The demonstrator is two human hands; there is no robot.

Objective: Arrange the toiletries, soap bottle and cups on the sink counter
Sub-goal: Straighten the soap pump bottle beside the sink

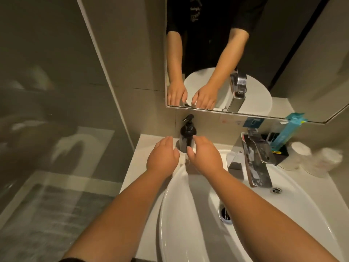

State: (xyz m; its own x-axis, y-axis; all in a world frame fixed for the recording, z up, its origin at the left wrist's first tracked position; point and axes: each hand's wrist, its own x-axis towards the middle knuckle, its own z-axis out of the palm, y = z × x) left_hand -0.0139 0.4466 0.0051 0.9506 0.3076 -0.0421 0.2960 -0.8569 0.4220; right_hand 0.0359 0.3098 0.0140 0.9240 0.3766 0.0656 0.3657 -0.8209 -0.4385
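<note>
Soap bottle (186,138), dark with a pump top, stands upright just above the middle of the frame, on the pale tabletop (136,167) at the back left rim of the white sink (188,214), under the mirror (217,53). The tap (255,159) sits right of centre; beyond it, at the right edge, a dark tray holds a teal box (287,133), with two white cups (298,156) beside it. Both hands frame the bottle: the left hand (163,156) hovers just beside it with fingers loosely together, not touching as far as I can tell; the right hand (204,156) has its fingers (189,149) curled at the bottle's body, though actual grip is unclear. To do this well, hold the body low, not the pump, keep it upright, and slide it square against the wall, clear of the sink rim
</note>
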